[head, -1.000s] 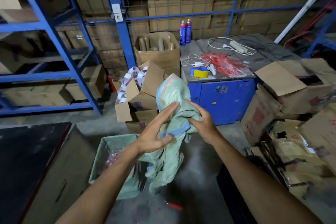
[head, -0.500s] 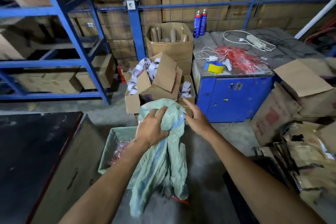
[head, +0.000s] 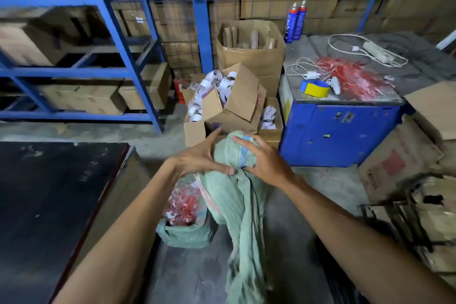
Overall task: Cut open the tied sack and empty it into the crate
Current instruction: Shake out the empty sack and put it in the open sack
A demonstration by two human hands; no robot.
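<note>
The green woven sack (head: pixel 240 205) is limp, its top bunched into a ball and the rest hanging down to the floor. My right hand (head: pixel 265 164) grips the bunched top from the right, fingers curled over it. My left hand (head: pixel 197 159) lies against the ball's left side with straight, spread fingers and its thumb pressed under the ball. Below my left wrist stands the crate (head: pixel 180 236), lined in green fabric, with red and white plastic pieces (head: pixel 185 202) inside. The hanging sack covers the crate's right side.
A dark table top (head: pixel 49 205) fills the left. Open cardboard boxes (head: pixel 237 106) stand just beyond my hands. On the right, a blue cabinet (head: pixel 340 131) carries a tape roll (head: pixel 314 87) and red strips. Blue racking (head: pixel 138 57) stands behind, with more cartons (head: pixel 399 163) at the far right.
My hands have gathered the sack's top into a tighter ball. My right hand has closed over it and my left hand has opened flat against its side. The view has moved closer.
</note>
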